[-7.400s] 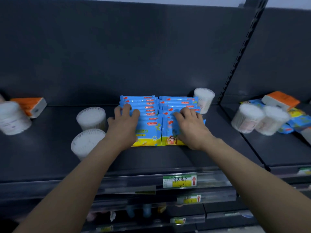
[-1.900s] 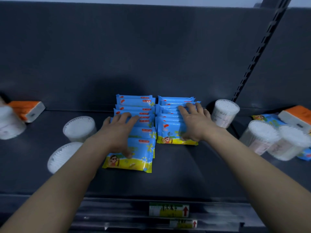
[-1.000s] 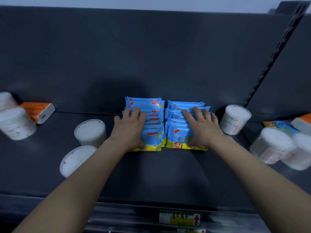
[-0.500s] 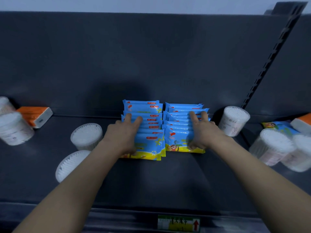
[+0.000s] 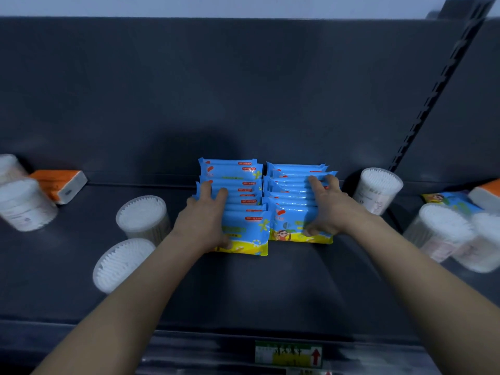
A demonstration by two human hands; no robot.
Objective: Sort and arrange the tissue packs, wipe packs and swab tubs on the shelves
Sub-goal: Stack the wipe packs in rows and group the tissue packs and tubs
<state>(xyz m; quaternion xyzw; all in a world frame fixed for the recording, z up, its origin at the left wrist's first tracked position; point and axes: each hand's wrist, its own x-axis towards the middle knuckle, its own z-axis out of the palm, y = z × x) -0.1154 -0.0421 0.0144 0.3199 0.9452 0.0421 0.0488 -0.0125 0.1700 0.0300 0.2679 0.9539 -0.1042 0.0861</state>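
The left grip [image 5: 203, 223] has pushed the left wipe row [image 5: 238, 185] back together.

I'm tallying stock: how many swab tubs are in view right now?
7 swab tubs: two far left, two beside the left hand, one right of the wipe packs, two far right. Others may sit out of frame.

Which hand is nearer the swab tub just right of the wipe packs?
Right. The right hand grips the right wipe row, just left of the swab tub; the left hand grips the left wipe row, farther away.
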